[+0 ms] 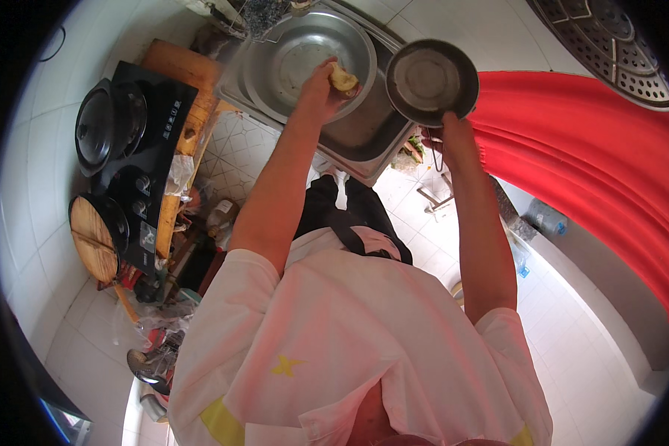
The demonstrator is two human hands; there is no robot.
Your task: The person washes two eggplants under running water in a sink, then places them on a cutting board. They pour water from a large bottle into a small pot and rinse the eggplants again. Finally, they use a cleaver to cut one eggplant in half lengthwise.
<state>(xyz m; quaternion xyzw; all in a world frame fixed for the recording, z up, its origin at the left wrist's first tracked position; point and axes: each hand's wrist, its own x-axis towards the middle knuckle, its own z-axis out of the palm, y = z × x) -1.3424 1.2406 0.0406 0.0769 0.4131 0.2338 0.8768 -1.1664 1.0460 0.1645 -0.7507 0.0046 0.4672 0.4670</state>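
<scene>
My left hand (319,92) is closed around a small pale yellow and brown piece (343,80), perhaps a scrubbing sponge; its kind is not certain. That hand is over the right part of a wide stainless steel basin (273,67), which rests on the sink. In my right hand (451,136) is a small round frying pan (432,81), raised beside the sink's right edge. The pan's dark round face is turned up towards me, and my fingers hide much of its handle. Below and between both hands shows the metal sink bowl (362,131).
On the left, a black cooktop (139,145) on a wooden counter (187,145) carries a glass-lidded pot (96,128) and a wok with a wooden lid (93,237). A red curtain (580,122) hangs at right, near a perforated metal steamer tray (613,44). A bottle (223,214) stands low left.
</scene>
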